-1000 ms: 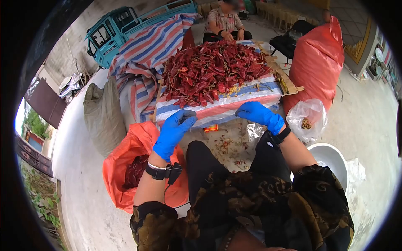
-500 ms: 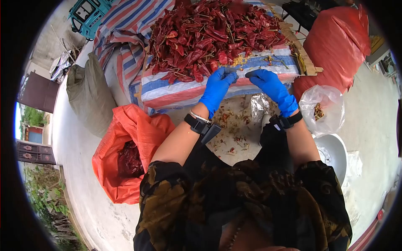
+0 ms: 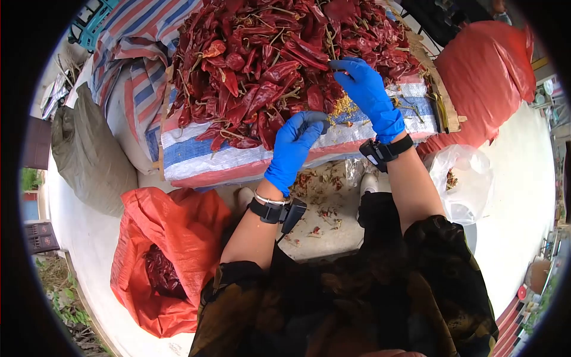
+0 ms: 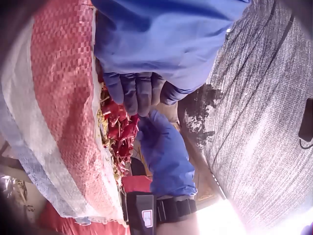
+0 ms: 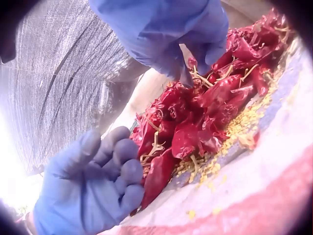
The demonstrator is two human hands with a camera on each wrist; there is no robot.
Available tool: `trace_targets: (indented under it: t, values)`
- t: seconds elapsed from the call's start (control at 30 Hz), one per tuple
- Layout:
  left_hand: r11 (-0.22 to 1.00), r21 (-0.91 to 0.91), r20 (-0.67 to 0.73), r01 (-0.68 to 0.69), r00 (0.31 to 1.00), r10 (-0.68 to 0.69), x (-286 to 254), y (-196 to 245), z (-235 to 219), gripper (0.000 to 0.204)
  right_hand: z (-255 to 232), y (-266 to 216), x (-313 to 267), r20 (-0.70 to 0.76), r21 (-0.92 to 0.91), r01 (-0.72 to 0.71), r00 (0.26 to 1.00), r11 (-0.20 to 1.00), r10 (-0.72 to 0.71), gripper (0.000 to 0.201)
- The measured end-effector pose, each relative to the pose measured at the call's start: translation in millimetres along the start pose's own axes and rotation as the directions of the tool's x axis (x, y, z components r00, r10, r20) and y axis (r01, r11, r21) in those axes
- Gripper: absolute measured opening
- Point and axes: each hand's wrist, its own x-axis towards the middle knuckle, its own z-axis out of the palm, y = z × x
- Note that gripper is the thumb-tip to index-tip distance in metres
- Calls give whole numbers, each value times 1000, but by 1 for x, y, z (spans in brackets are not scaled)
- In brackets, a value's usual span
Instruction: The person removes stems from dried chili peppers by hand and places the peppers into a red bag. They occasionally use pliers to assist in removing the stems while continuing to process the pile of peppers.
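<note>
A big heap of dried red chilli peppers [image 3: 262, 65] lies on a striped woven sheet [image 3: 220, 160] spread over a low table. Both hands wear blue gloves with darkened fingertips. My left hand [image 3: 294, 143] is at the front edge of the heap, its fingers loosely curled and its palm empty in the right wrist view, beside a chilli pepper [image 5: 159, 178]. Farther forward, my right hand [image 3: 370, 95] reaches into the heap with thumb and fingers apart. In the right wrist view its fingertips come down around a stem [image 5: 201, 77] among the chillies.
Yellow seeds [image 3: 344, 109] are scattered near the sheet's front. An open red sack [image 3: 205, 220] with chillies inside stands at the lower left, a grey-green sack [image 3: 89, 154] behind it. A full red sack [image 3: 485, 77] and a clear plastic bag [image 3: 470, 193] are at the right.
The head view has tilted down and come nearer the heap. Both hands have moved forward to it, the right one farther in, its fingers now spread apart.
</note>
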Motion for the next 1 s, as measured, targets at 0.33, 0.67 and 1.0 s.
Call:
trace_targets:
  t: [0.33,0.67,1.0]
  values:
    - [993,-60,12,-100,995,101,4,-2,-9,17,5,6,3,-57,-35,-38,998,999,36,22]
    - [994,-10,16,-106,994,106,3,-11,-9,16,-27,-45,-37,49,655,-295,935,696,350,25]
    - [996,-20,-68,-87,994,86,7,-9,3,17,-38,-39,-50,71,667,-316,929,675,364,19]
